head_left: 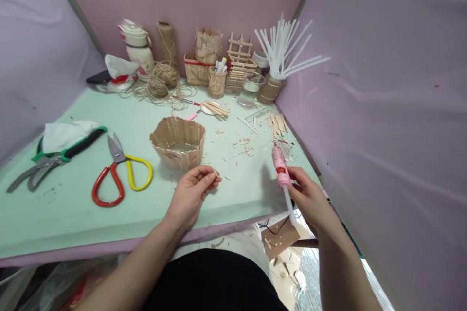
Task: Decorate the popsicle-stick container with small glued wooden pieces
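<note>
My right hand (304,192) grips a pink hot glue gun (279,165) over the table's right front, its nozzle facing away and a translucent glue stick (289,204) poking out of its rear. Near the front edge my left hand (199,183) is closed in a pinch; a tiny pale bit (217,174) shows at the fingertips, too small to name. Just beyond that hand stands a basket made of wooden craft sticks (178,143), upright and apart from the fingers. Small wood scraps (246,148) lie scattered between the basket and the glue gun.
Red-and-yellow-handled scissors (118,170) and green-handled shears (54,160) lie at left. At the back are twine (162,80), a white bottle (138,48), stick-built containers (207,51), a glass of water (250,90) and a jar of glue sticks (272,87). Loose craft sticks (278,124) lie at right.
</note>
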Demonstrator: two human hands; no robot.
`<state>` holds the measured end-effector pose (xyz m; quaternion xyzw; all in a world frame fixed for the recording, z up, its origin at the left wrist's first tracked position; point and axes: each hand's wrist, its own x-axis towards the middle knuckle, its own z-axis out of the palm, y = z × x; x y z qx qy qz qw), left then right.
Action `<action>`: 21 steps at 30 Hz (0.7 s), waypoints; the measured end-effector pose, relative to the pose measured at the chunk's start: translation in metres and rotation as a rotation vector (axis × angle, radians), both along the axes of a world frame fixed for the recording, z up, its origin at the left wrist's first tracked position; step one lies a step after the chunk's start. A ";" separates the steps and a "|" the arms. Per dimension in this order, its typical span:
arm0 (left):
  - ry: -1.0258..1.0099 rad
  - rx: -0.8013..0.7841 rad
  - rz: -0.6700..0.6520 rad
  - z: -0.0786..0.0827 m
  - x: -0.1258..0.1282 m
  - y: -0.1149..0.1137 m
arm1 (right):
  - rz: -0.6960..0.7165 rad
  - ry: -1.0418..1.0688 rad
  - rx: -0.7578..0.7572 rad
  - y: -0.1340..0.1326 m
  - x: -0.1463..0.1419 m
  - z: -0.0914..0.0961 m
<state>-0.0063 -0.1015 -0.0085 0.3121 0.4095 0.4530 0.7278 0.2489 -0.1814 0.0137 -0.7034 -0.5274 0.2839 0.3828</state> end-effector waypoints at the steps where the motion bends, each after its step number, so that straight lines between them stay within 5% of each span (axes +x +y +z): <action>1: -0.005 0.005 0.002 0.000 0.000 0.000 | 0.037 0.072 -0.014 -0.003 -0.005 0.002; 10: -0.067 0.012 0.048 -0.003 -0.001 -0.001 | 0.045 0.523 -0.037 -0.023 -0.071 -0.030; 21: -0.112 0.018 0.034 -0.006 -0.001 -0.001 | 0.018 0.187 -0.107 -0.027 -0.084 -0.020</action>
